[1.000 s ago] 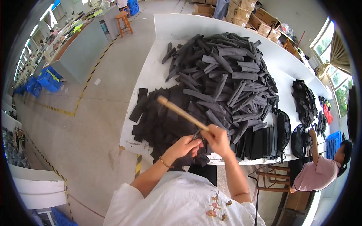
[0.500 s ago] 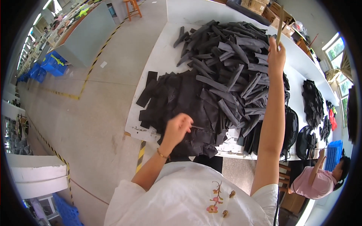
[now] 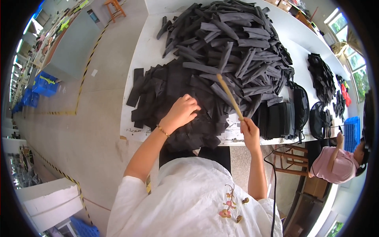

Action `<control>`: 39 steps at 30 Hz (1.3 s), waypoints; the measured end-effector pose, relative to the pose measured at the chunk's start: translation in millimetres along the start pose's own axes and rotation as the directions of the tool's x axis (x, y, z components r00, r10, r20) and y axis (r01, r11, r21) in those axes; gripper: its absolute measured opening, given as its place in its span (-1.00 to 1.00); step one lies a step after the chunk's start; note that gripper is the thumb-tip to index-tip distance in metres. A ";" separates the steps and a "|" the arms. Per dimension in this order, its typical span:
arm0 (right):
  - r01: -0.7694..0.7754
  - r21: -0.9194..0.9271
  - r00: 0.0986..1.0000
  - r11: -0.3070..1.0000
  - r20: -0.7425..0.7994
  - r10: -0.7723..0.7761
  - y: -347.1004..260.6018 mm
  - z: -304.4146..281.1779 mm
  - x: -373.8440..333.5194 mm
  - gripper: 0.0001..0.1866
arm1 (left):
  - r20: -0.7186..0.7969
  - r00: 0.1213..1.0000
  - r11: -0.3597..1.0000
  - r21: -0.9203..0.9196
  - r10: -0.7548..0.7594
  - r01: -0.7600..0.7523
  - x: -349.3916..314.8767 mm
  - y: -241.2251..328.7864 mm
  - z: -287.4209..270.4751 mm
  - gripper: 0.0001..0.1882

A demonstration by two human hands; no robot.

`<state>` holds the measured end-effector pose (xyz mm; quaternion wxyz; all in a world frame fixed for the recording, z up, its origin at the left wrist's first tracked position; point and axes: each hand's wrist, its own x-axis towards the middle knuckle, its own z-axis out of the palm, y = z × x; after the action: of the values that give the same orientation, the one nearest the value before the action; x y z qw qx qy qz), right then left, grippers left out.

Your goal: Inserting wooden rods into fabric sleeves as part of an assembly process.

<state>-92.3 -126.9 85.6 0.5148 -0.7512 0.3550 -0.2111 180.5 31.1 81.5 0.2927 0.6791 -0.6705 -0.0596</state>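
Note:
My right hand (image 3: pixel 250 132) is closed round the lower end of a thin wooden stick (image 3: pixel 230 96), which points up and to the left over the cloth. Low over a heap of flat black fabric pieces (image 3: pixel 158 77) is my left hand (image 3: pixel 182 112), its fingers curled together; what they hold, if anything, is hidden. Behind and to the right lies a big pile of dark grey fabric tubes (image 3: pixel 237 31), some turned at odd angles. The stick's tip lies in front of the tubes at the border between the two heaps.
The white table (image 3: pixel 136 51) has a raised back wall. A stack of black pieces (image 3: pixel 276 120) and black mesh bags (image 3: pixel 301 108) stand at right. Beyond them sit a person in pink (image 3: pixel 335 164), a blue crate (image 3: pixel 351 132) and a wooden stool (image 3: pixel 290 160). A cable hangs beside me.
My right hand has come down from the far side of the tubes to the table's near edge with the stick. The view has shifted; my left hand stays over the black pieces.

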 end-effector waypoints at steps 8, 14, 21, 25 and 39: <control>-0.009 -0.200 0.991 0.980 0.132 0.036 -0.1 -33.6 -54.9 -0.83 | -0.113 0.984 0.970 -0.218 -0.134 0.107 2.3 1.5 -16.0 -0.94; 0.023 -0.270 0.985 0.963 0.172 0.024 -13.9 -30.5 -57.1 -0.83 | -0.103 0.985 0.976 -0.184 -0.136 0.115 -0.8 3.8 -24.7 -0.94; 0.106 -0.298 0.980 0.949 0.193 -0.049 -17.3 -27.0 -46.6 -0.83 | -0.115 0.984 0.982 -0.152 -0.134 0.116 -2.5 6.6 -27.5 -0.94; 0.159 -0.335 0.975 0.929 0.204 -0.093 -19.3 -23.4 -42.2 -0.83 | -0.129 0.982 0.983 -0.143 -0.135 0.117 -1.6 9.0 -26.5 -0.95; 0.120 0.086 0.955 0.989 0.261 -0.138 -27.5 102.0 -32.7 -0.77 | -0.122 0.668 0.077 -0.992 -0.734 -0.097 -36.0 48.4 1.1 -0.55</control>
<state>-35.5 -32.7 73.7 0.5685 -0.7762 0.2252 -0.1536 134.2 68.1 92.5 0.8283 0.4424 -0.1418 -0.3133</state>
